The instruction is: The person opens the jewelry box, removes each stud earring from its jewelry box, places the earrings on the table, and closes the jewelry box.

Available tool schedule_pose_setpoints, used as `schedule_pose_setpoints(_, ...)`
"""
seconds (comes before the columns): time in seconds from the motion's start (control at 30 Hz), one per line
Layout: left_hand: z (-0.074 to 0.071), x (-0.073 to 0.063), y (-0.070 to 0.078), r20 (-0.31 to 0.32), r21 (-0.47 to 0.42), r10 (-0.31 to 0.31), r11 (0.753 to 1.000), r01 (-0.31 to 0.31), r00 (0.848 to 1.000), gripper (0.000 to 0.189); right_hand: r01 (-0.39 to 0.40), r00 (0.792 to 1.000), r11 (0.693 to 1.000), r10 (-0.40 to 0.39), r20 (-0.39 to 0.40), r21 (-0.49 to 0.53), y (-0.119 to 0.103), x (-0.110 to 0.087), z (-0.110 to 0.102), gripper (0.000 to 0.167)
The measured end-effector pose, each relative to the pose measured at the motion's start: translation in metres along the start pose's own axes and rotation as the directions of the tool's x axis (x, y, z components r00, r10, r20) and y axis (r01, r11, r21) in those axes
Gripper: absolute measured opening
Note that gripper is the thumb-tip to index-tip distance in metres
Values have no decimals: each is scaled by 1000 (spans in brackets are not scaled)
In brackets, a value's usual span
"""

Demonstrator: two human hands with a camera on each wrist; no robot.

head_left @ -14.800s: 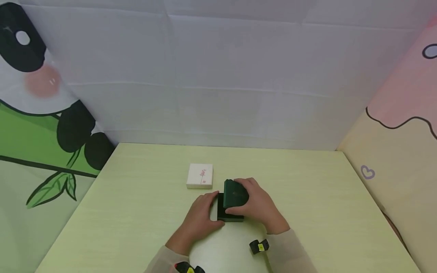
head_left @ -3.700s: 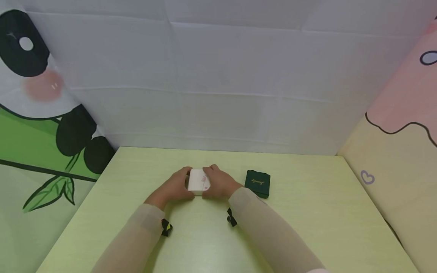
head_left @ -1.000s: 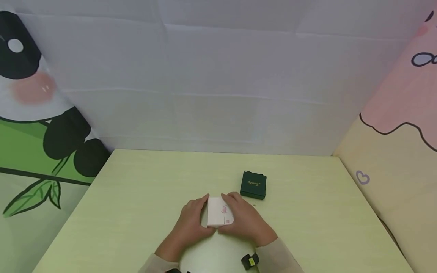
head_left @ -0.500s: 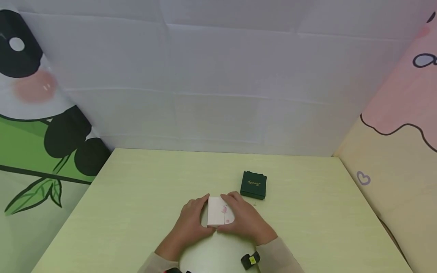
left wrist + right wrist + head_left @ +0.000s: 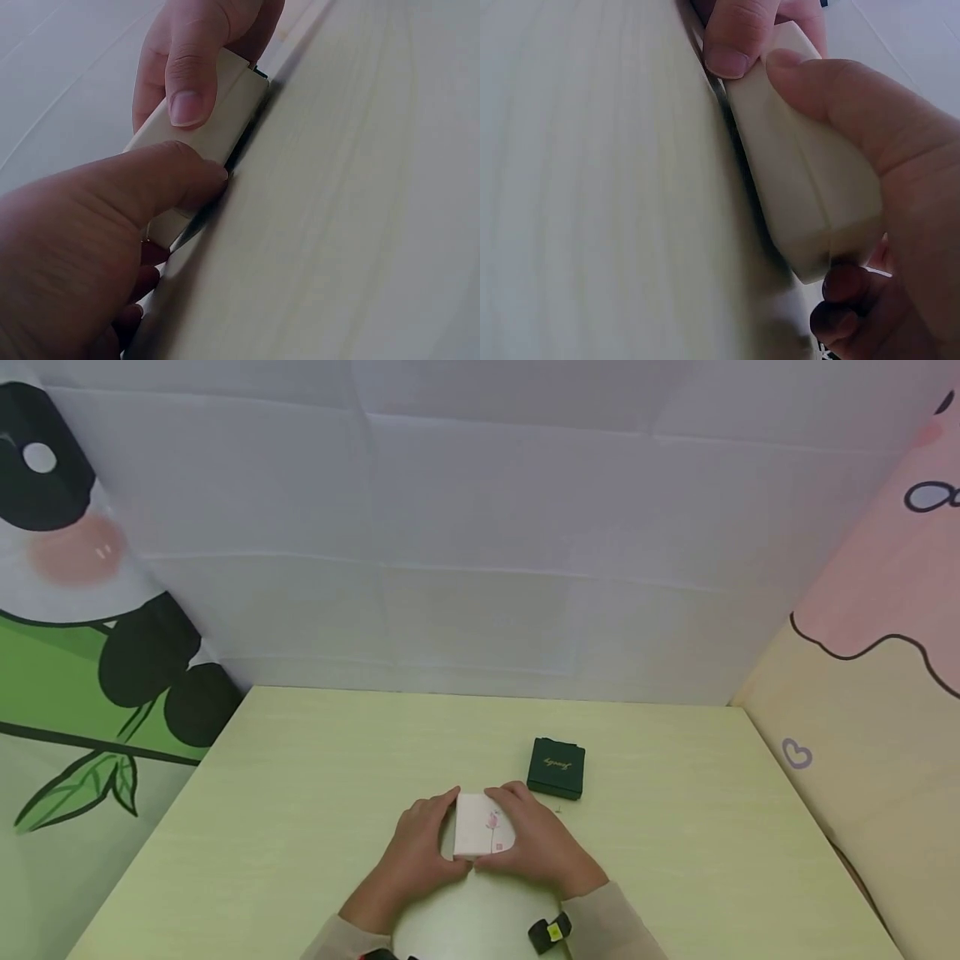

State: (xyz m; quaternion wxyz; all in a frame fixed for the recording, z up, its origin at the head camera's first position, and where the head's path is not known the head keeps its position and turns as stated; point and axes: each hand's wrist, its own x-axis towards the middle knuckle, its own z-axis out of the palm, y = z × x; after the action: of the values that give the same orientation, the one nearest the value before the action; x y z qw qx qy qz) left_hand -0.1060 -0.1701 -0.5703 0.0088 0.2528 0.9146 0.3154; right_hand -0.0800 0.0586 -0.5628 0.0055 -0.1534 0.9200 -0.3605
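White box [image 5: 477,824] has moved nearer, contents hidden.

Pale wood-grained surface [image 5: 285,810] with a gold-lettered dark green box [image 5: 557,767] on it, the white flower-printed box [image 5: 476,825]'s contact unclear.

Head view: right side of white box [image 5: 478,827] hidden behind right hand [image 5: 537,837]; left wristband [image 5: 379,954] and sleeves [image 5: 611,927] cut off by bottom edge; gold script [image 5: 557,764] on green box [image 5: 555,782] too small to read; speck [image 5: 558,811] too small to tell. Left wrist: left hand [image 5: 101,232] cut off by left edge. Right wrist: dark strip [image 5: 745,165] under white box blurred, unclear what
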Motion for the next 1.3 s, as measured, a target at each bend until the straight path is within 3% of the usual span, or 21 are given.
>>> schedule_pose_setpoints(0.87, -10, -5, 13, 0, -5, -46, 999, 46, 999, 103, 19, 1000, 999, -18, -11, 50, -11, -5, -11, 97)
schedule_pose_setpoints(1.3, -11, -6, 15, -4, -1, -44, 999, 44, 999, 102, 15, 1000, 1000, -15, -1, 16, -14, -5, -13, 98)
